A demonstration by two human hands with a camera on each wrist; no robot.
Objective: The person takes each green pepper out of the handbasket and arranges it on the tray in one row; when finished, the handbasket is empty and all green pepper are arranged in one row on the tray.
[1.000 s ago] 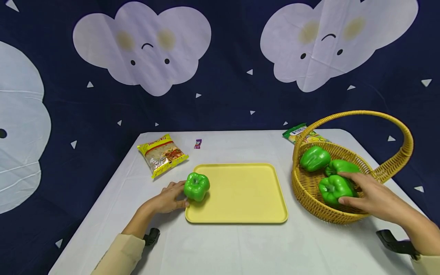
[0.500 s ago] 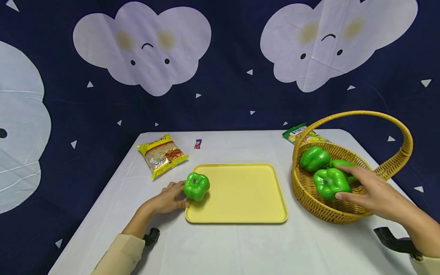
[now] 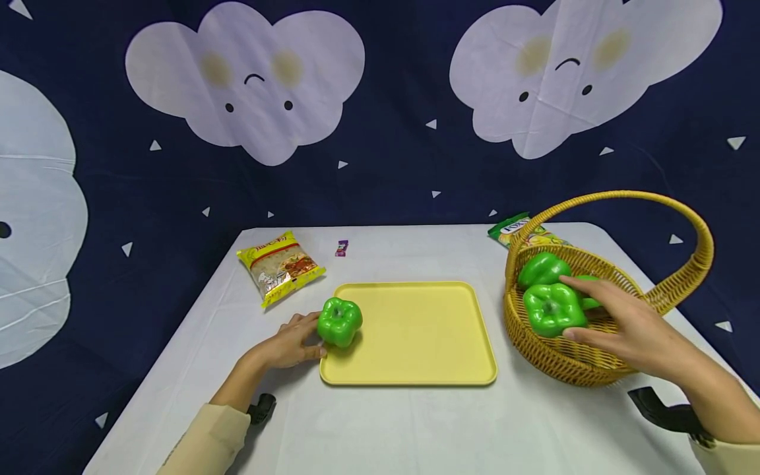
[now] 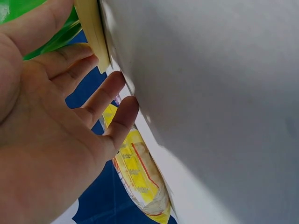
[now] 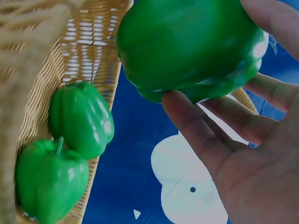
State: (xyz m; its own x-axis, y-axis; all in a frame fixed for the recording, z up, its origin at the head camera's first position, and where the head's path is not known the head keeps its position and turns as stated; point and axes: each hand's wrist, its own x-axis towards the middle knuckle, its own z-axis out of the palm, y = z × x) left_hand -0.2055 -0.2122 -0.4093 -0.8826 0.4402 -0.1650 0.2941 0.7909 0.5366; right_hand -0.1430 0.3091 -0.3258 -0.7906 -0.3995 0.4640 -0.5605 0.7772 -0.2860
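In the head view my right hand (image 3: 629, 336) pinches a green bell pepper (image 3: 551, 311) between thumb and fingers, over the wicker basket (image 3: 552, 366). The right wrist view shows the held pepper (image 5: 191, 46) raised above two other bell peppers, one upper (image 5: 80, 119) and one lower (image 5: 50, 179), lying in the basket. On the left end of the yellow tray (image 3: 415, 333) sits another green bell pepper (image 3: 340, 322). My left hand (image 3: 291, 343) rests beside it at the tray's left edge, fingers relaxed and spread, holding nothing.
A yellow snack bag (image 3: 282, 269) lies behind the left hand. Near the back of the white table is a small purple packet (image 3: 341, 249). Behind the basket lies a green and yellow bag (image 3: 510, 227). The basket's tall arched handle (image 3: 623, 195) rises over its opening.
My right hand has lifted the bell pepper from its place in the basket and moved it left and up. The left hand has stayed still.
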